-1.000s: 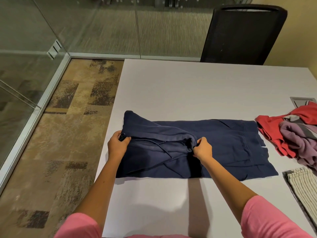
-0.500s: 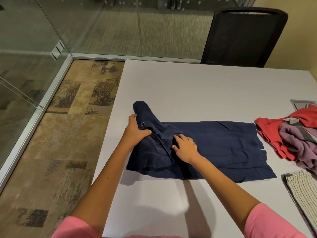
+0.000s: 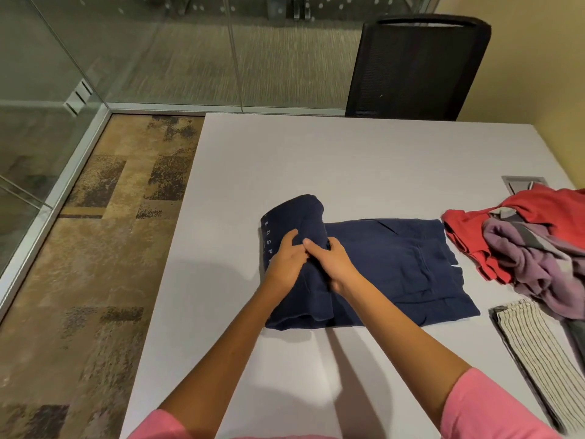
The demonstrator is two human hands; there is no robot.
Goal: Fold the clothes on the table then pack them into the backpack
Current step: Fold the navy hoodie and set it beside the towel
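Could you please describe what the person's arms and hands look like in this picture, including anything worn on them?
Both forearms are bare. Pink sleeves cover the upper arms, ending above the elbows. The left hand and the right hand are ungloved; no watch or bracelet shows on either wrist. I cannot make out a ring in this frame.

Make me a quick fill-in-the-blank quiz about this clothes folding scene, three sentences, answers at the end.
1. Both hands, the left hand and the right hand, grip the ____ hoodie.
2. The red garment lies to the hoodie's ____.
3. Beyond the table stands a black ____.

Missing words: navy; right; chair
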